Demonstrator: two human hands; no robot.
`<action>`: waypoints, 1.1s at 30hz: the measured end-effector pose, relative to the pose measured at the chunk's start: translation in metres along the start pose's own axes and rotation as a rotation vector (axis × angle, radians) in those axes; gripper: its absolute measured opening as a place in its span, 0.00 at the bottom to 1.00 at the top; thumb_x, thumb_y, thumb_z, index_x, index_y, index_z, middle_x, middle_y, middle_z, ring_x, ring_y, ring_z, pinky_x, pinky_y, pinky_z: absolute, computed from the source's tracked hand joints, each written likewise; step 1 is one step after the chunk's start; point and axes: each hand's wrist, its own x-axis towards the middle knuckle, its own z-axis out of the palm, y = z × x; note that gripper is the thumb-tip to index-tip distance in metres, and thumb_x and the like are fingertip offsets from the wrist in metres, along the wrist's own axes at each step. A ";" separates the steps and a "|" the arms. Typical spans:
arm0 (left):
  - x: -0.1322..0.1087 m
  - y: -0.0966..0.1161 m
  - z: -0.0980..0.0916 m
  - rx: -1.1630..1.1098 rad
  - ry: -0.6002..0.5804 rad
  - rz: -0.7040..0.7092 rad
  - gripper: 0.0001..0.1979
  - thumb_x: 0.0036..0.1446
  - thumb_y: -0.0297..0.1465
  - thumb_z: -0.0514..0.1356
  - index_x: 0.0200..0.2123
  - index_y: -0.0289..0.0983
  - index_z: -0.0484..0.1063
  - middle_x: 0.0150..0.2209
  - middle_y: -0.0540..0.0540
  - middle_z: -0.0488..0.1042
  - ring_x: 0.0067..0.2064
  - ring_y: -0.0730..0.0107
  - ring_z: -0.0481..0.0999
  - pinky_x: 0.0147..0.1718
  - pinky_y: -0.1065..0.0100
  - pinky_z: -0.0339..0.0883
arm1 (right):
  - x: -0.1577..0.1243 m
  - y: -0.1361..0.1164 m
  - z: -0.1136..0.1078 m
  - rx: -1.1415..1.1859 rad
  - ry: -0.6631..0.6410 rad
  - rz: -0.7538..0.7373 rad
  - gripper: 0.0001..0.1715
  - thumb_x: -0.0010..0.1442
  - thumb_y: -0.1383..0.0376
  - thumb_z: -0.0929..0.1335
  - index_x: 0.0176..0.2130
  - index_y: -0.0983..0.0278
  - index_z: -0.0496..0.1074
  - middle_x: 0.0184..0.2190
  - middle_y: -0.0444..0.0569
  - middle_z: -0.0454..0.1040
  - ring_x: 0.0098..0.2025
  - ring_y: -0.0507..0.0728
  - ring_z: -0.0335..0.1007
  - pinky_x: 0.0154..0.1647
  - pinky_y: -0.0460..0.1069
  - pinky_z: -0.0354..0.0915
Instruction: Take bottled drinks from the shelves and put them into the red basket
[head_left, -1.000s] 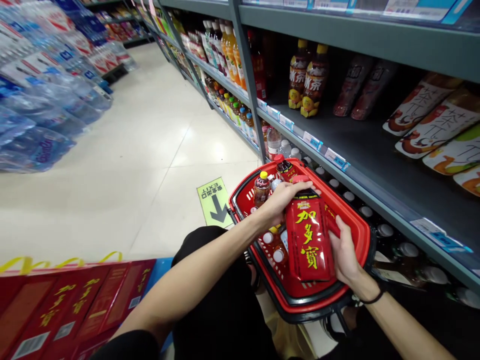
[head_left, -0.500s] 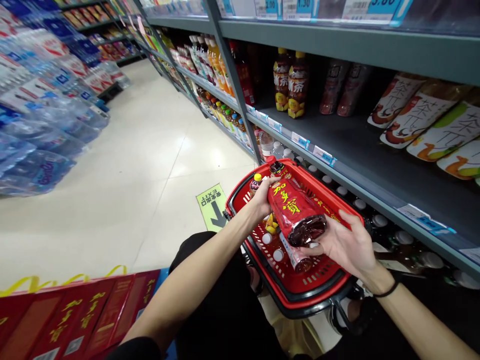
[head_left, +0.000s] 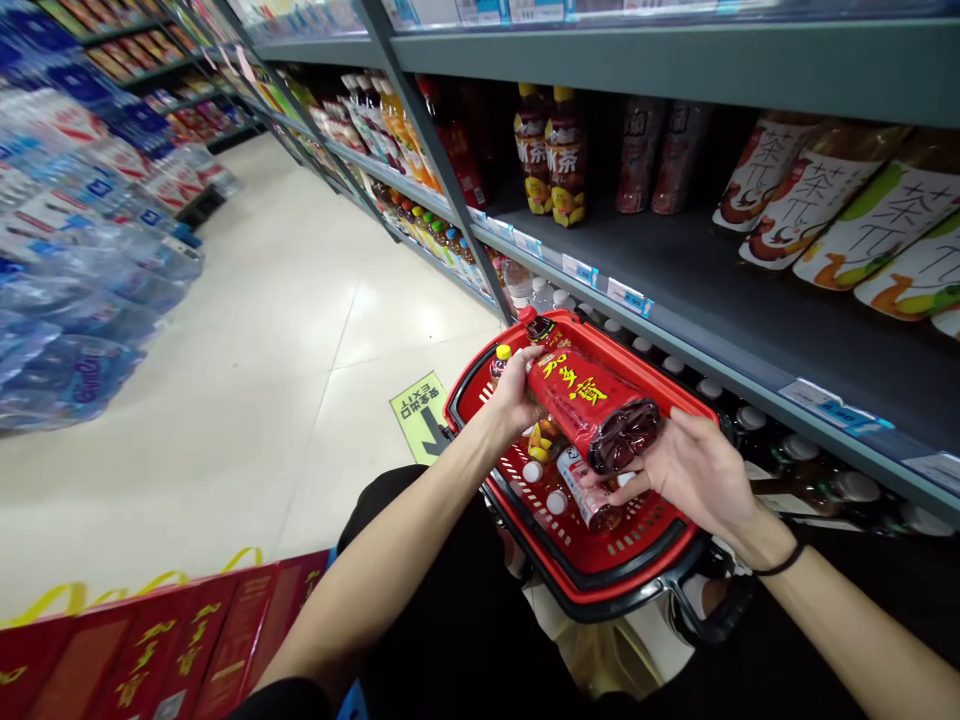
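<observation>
A large red drink bottle (head_left: 581,400) with yellow characters lies tilted over the red shopping basket (head_left: 660,555), its dark clear base toward me. My left hand (head_left: 516,390) is closed around its far upper end. At the base, my right hand (head_left: 694,470) cups the bottle with fingers partly spread, touching it from below and the side. Just beyond the bottle a red cap (head_left: 528,315) shows; I cannot tell whether it belongs to this bottle. Inside the basket lie a pinkish bottle (head_left: 589,490), a yellow-capped bottle (head_left: 501,362) and white-capped bottles (head_left: 556,502).
On the right runs a grey shelf (head_left: 675,270) with iced tea bottles (head_left: 564,160) and several tea bottles (head_left: 802,200). Shrink-wrapped water packs (head_left: 75,350) are stacked at left. Red boxes (head_left: 150,640) stand at lower left. A green exit sign (head_left: 416,415) is on the floor.
The bottle has turned slightly in my hands and its base has shifted a little right and up. The right thumb has come closer to the base. The view has shifted slightly.
</observation>
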 end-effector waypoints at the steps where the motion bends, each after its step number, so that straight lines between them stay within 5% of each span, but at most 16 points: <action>1: -0.002 0.001 0.002 -0.006 -0.017 0.007 0.08 0.64 0.30 0.57 0.42 0.34 0.73 0.31 0.43 0.82 0.33 0.60 0.84 0.42 0.56 0.82 | 0.000 0.001 -0.002 -0.049 0.010 -0.010 0.32 0.65 0.43 0.67 0.55 0.64 0.73 0.40 0.56 0.84 0.37 0.64 0.84 0.36 0.55 0.81; 5: -0.017 0.001 0.009 0.008 -0.112 0.041 0.11 0.66 0.29 0.53 0.45 0.33 0.75 0.35 0.42 0.83 0.39 0.59 0.85 0.48 0.54 0.80 | 0.003 0.004 -0.010 -0.178 0.192 -0.056 0.38 0.60 0.36 0.71 0.51 0.65 0.75 0.22 0.48 0.79 0.20 0.57 0.77 0.19 0.45 0.72; 8: -0.025 0.001 0.011 0.076 -0.159 0.033 0.13 0.68 0.31 0.53 0.48 0.31 0.75 0.38 0.40 0.84 0.43 0.59 0.84 0.51 0.54 0.79 | 0.005 0.001 -0.015 -0.167 0.301 -0.068 0.43 0.58 0.33 0.71 0.49 0.67 0.77 0.22 0.50 0.79 0.14 0.54 0.70 0.12 0.43 0.65; 16: -0.024 -0.009 0.004 0.286 -0.047 0.065 0.25 0.62 0.49 0.66 0.55 0.38 0.73 0.45 0.41 0.84 0.46 0.58 0.82 0.51 0.54 0.77 | 0.009 -0.007 -0.010 0.027 0.403 -0.074 0.45 0.65 0.31 0.62 0.45 0.67 0.80 0.27 0.55 0.82 0.14 0.50 0.67 0.11 0.42 0.60; 21: -0.020 -0.011 0.000 0.312 -0.028 0.108 0.28 0.60 0.50 0.67 0.55 0.38 0.74 0.46 0.41 0.83 0.47 0.58 0.82 0.49 0.56 0.77 | 0.013 -0.006 -0.007 0.164 0.430 -0.023 0.42 0.65 0.32 0.62 0.38 0.66 0.79 0.26 0.54 0.81 0.14 0.49 0.64 0.13 0.42 0.63; 27: -0.022 -0.004 -0.001 0.274 -0.177 0.239 0.20 0.60 0.44 0.68 0.50 0.38 0.76 0.47 0.44 0.84 0.51 0.57 0.82 0.53 0.54 0.76 | 0.011 -0.018 -0.018 0.058 0.315 -0.001 0.37 0.61 0.35 0.68 0.48 0.64 0.78 0.27 0.53 0.81 0.17 0.49 0.65 0.07 0.38 0.43; 30: -0.028 0.001 0.004 0.237 -0.304 0.342 0.18 0.60 0.41 0.67 0.49 0.38 0.77 0.47 0.45 0.84 0.54 0.55 0.81 0.56 0.53 0.74 | 0.006 -0.023 -0.023 -0.150 0.287 -0.006 0.36 0.55 0.39 0.74 0.49 0.64 0.78 0.25 0.50 0.80 0.19 0.55 0.71 0.10 0.42 0.57; 33: -0.034 0.005 0.009 0.234 -0.338 0.426 0.17 0.59 0.41 0.68 0.47 0.38 0.77 0.48 0.45 0.84 0.54 0.58 0.82 0.57 0.55 0.73 | 0.005 -0.020 -0.023 -0.349 0.354 -0.011 0.33 0.53 0.49 0.80 0.53 0.60 0.77 0.38 0.50 0.85 0.31 0.58 0.81 0.29 0.48 0.77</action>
